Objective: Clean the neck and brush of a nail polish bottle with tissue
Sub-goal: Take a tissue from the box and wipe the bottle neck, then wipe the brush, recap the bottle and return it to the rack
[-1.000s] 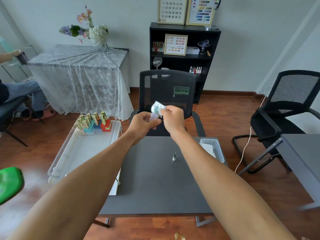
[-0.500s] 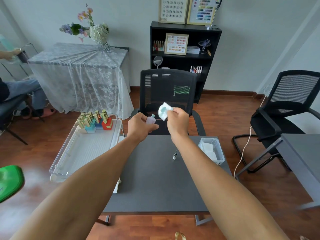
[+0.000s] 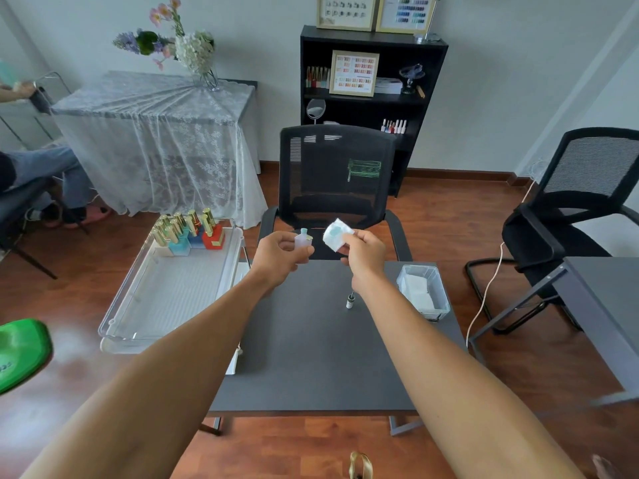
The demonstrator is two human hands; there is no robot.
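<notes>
My left hand grips a small pale nail polish bottle upright above the far edge of the dark table; its teal-stained neck is uncovered. My right hand pinches a folded white tissue with a teal smear, held just right of the bottle and apart from it. The bottle's cap with its brush stands on the table below my right wrist.
A clear box of tissue pads sits at the table's right edge. A clear tray to the left holds several gold-capped polish bottles. A black mesh chair faces me; another chair and desk stand right. A person sits far left.
The tissue was pressed against the bottle neck a second ago; my right hand has since pulled it away to the right, and both hands have lowered slightly.
</notes>
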